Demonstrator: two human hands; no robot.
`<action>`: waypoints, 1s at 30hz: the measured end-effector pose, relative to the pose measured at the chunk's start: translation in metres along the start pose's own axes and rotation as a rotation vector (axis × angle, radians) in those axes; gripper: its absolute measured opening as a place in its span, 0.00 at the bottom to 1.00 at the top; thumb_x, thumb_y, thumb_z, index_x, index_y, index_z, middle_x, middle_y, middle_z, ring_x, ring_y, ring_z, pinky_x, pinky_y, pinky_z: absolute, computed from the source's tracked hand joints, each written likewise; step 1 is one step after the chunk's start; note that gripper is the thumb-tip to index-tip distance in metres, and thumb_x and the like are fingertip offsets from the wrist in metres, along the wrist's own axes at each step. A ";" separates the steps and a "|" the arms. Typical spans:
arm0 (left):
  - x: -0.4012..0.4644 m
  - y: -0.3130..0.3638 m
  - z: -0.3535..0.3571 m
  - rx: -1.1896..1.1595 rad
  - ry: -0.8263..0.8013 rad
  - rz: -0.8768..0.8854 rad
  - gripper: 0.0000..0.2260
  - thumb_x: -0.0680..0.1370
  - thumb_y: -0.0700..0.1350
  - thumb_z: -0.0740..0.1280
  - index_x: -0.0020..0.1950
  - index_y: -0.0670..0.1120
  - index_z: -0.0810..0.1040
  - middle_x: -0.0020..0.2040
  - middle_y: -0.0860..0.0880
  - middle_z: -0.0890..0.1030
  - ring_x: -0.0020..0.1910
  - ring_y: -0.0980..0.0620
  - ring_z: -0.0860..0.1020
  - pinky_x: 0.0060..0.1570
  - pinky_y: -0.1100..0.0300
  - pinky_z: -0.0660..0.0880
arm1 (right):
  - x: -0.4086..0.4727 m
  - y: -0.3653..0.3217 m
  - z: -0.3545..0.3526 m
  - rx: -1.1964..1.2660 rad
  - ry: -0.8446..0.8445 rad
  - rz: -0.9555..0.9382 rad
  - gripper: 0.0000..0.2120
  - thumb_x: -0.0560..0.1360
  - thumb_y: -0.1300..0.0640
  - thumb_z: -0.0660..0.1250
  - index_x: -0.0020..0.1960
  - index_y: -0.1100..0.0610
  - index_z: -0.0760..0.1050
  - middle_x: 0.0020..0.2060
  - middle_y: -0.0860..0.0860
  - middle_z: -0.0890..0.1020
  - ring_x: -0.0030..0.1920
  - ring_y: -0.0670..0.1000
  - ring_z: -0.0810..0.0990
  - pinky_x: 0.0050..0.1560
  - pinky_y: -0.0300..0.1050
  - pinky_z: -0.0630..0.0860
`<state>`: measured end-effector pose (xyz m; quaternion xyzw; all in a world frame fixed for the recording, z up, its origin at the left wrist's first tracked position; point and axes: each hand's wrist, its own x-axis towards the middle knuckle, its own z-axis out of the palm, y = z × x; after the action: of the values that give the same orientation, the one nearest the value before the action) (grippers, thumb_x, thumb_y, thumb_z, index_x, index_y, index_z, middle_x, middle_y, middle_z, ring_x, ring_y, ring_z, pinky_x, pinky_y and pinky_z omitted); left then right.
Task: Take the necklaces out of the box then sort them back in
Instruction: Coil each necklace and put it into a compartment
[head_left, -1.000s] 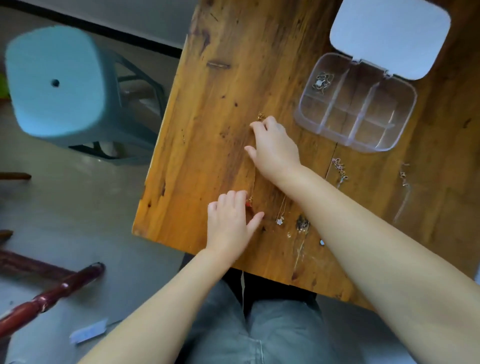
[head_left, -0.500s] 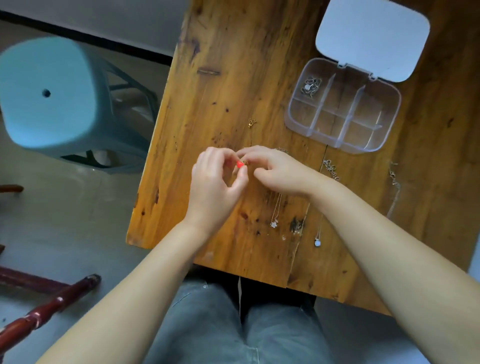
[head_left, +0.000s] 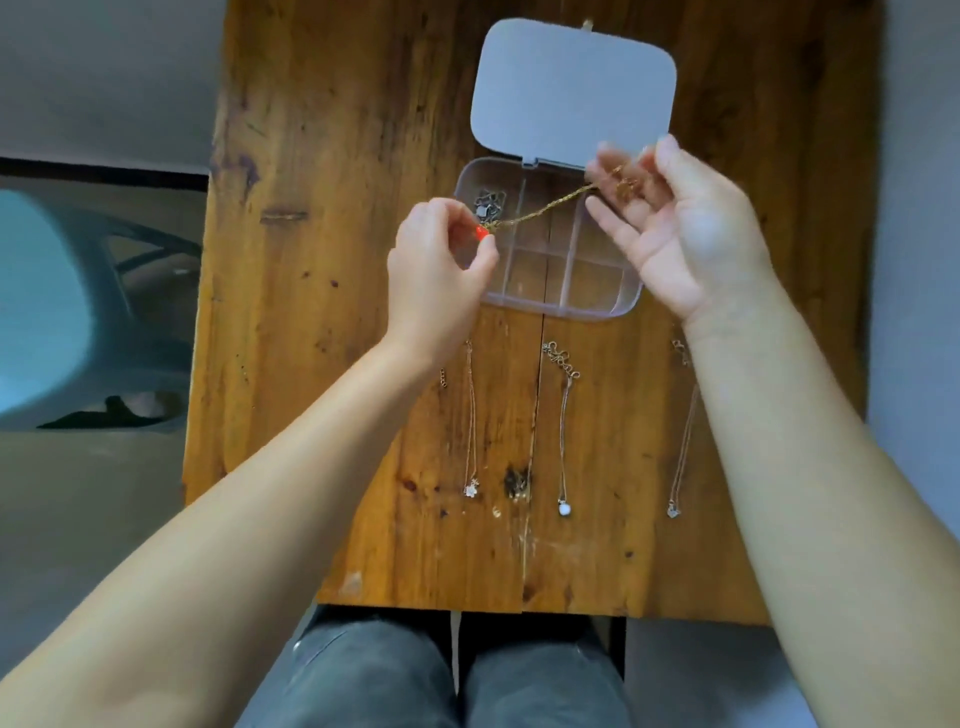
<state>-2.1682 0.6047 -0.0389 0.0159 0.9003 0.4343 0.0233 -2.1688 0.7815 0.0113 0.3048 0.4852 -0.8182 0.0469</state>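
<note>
Both hands stretched the gold necklace (head_left: 540, 210) over the open box (head_left: 550, 306): left hand (head_left: 436, 275) pinching its red pendant (head_left: 482, 234), right hand (head_left: 680, 234) pinching the clasp end (fingers loosely spread).

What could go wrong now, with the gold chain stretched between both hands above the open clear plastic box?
1. The gold chain with the red pendant hangs taut between the left hand and right hand; gathered carelessly it could knot.
2. It passes over the compartment holding the bunched silver necklace in the clear plastic box; dropped there, the two could tangle.
3. The forearms hover over three thin necklaces on the wooden table; one could be swept aside.
</note>
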 end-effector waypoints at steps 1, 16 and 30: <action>0.009 0.005 0.012 0.031 -0.027 0.028 0.05 0.76 0.43 0.66 0.49 0.42 0.75 0.47 0.46 0.76 0.47 0.51 0.73 0.48 0.61 0.71 | 0.011 -0.002 0.000 -0.079 0.026 -0.015 0.09 0.81 0.58 0.57 0.45 0.57 0.72 0.50 0.57 0.83 0.53 0.53 0.83 0.61 0.52 0.76; 0.019 -0.001 0.046 0.447 -0.218 0.392 0.10 0.76 0.43 0.61 0.54 0.40 0.75 0.52 0.39 0.76 0.52 0.39 0.73 0.45 0.48 0.70 | 0.006 0.031 -0.028 -0.914 -0.042 -0.098 0.10 0.79 0.61 0.59 0.56 0.53 0.76 0.49 0.49 0.81 0.48 0.44 0.82 0.42 0.34 0.79; -0.072 -0.023 0.075 0.681 -0.601 0.591 0.09 0.77 0.38 0.66 0.56 0.41 0.74 0.57 0.42 0.74 0.53 0.43 0.71 0.44 0.53 0.70 | -0.145 0.184 -0.111 -1.602 0.039 -0.115 0.12 0.76 0.51 0.66 0.56 0.55 0.77 0.52 0.52 0.78 0.55 0.52 0.74 0.53 0.46 0.72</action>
<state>-2.0928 0.6452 -0.1019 0.3988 0.9009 0.0821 0.1504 -1.9322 0.7446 -0.0890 0.1675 0.9405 -0.2172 0.2006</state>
